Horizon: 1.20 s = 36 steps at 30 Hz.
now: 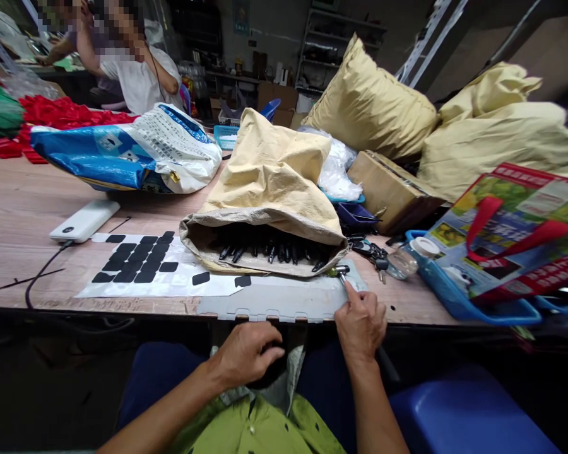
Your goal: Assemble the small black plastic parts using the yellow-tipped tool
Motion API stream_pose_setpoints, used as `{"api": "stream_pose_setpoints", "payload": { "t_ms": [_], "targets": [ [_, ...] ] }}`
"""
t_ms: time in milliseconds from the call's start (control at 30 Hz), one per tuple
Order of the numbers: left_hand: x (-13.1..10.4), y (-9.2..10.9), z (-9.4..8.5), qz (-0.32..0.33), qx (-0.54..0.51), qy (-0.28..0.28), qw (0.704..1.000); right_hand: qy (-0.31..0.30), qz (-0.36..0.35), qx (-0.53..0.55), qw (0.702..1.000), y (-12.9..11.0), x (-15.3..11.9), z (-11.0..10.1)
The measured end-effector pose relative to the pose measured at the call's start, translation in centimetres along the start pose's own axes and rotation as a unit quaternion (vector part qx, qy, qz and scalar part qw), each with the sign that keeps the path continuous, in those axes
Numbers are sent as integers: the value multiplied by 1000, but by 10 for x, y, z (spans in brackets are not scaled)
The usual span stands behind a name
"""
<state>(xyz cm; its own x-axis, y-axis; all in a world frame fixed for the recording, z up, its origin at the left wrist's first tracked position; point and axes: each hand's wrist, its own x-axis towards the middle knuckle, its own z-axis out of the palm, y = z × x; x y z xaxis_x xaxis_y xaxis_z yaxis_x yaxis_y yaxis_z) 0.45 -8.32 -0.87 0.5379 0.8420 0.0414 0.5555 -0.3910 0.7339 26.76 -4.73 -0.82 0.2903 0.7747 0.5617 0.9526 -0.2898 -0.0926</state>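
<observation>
My right hand (361,321) is closed at the table's front edge around a small hammer (343,270) with a shiny metal head and a yellow-green end; most of its handle is hidden. My left hand (250,353) hangs loosely curled just before the edge, thumb apart from the fingers, with nothing visible in it. Between and beyond the hands lies a grey plate (274,304) with notches along its near side. Behind the plate, a beige cloth sack (274,170) lies with its mouth facing me, and several slim black pieces (272,253) show inside.
Black rounded patches (137,258) lie on a white sheet (88,289) at left, near a white power bank (84,221) with a cable. A blue-white sack (123,151) lies behind. At right are keys (381,263), a jar (402,261) and a blue basket (447,293) holding a bag. Someone sits across.
</observation>
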Motion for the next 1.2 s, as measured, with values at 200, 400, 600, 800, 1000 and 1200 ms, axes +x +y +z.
{"api": "stream_pose_setpoints", "payload": {
  "t_ms": [200, 400, 600, 800, 1000, 1200],
  "targets": [
    [66, -19, -80, -99, 149, 345, 921, -2, -1, -10, 1000, 0, -1, 2],
    [93, -55, -100, -218, 301, 282, 884, -2, -1, -12, 1000, 0, -2, 4],
    [78, -55, -91, -193, 318, 272, 888, -15, -4, -13, 1000, -1, -2, 1],
    [67, -37, -81, -14, 198, 217, 956, -26, 9, 3, 1000, -4, 0, -2],
    [70, -26, -51, 30, 117, 123, 985, -87, 40, 4, 995, -4, 8, -10],
    [72, -36, -48, 12, 73, 127, 989, -163, 76, 31, 983, 0, 16, -13]
  ]
}}
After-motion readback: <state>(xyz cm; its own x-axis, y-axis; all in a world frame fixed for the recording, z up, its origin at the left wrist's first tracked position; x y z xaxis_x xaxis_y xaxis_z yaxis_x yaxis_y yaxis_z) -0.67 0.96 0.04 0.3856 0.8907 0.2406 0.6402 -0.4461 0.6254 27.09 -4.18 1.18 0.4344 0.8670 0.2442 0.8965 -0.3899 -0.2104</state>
